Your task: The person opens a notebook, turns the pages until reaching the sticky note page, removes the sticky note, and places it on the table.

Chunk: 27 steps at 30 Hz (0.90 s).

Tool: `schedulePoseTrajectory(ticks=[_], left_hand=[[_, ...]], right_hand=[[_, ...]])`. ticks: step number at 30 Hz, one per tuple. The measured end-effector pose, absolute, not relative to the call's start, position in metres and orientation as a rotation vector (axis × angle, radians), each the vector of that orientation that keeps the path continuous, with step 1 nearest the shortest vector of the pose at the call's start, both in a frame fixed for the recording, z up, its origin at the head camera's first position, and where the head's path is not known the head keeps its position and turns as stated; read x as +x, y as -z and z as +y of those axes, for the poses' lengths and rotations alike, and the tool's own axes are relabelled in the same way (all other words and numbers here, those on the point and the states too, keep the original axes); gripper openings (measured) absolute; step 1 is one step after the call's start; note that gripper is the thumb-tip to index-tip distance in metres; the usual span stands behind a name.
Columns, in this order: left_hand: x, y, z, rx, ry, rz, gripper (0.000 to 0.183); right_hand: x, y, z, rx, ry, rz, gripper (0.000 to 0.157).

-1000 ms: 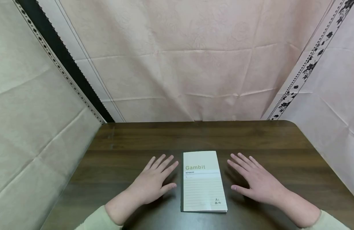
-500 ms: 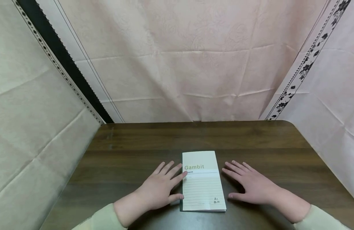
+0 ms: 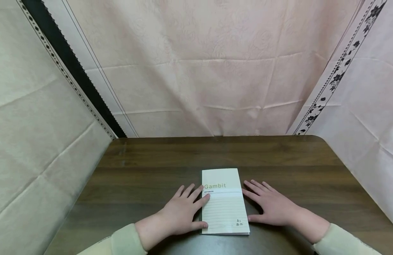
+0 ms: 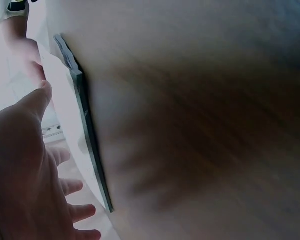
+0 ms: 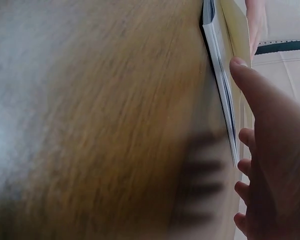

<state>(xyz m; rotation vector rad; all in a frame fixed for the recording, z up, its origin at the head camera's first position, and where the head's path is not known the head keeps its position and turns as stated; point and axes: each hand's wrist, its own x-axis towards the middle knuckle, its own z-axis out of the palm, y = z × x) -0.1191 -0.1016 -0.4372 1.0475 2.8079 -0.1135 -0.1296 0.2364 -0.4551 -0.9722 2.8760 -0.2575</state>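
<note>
A pale notebook (image 3: 224,209) with "Gambit" on its cover lies closed on the brown wooden table. My left hand (image 3: 180,212) hovers at its left side, fingers spread, the thumb and index finger overlapping the cover in the head view. In the left wrist view a dark spine (image 4: 87,120) runs along the notebook's edge, with the hand above the tabletop. On the other side my right hand (image 3: 273,207) is spread, its fingertips close to the right edge; whether they touch cannot be seen. The page edges (image 5: 222,80) show beside the thumb in the right wrist view.
The wooden table (image 3: 145,159) has a straight far edge and rounded corners. Pinkish cloth (image 3: 196,71) hangs behind it, with pale cloth (image 3: 40,141) on the left and more white cloth (image 3: 375,124) on the right.
Both hands have moved inward toward the notebook and slightly nearer the body. The left thumb and index finger now overlap the cover in view. The notebook has stayed in place.
</note>
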Motion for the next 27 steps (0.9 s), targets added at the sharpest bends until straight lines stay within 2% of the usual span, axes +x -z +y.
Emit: schedulePoseTrajectory(ticks=[13, 27], left_hand=[[-0.127, 0.448, -0.1, 0.861, 0.0, 2.662, 0.094], [-0.128, 0.448, -0.098, 0.837, -0.016, 2.636, 0.097]], right_hand=[[-0.135, 0.459, 0.227, -0.885, 0.226, 2.824, 0.095], [-0.136, 0.462, 0.226, -0.856, 0.232, 2.831, 0.097]])
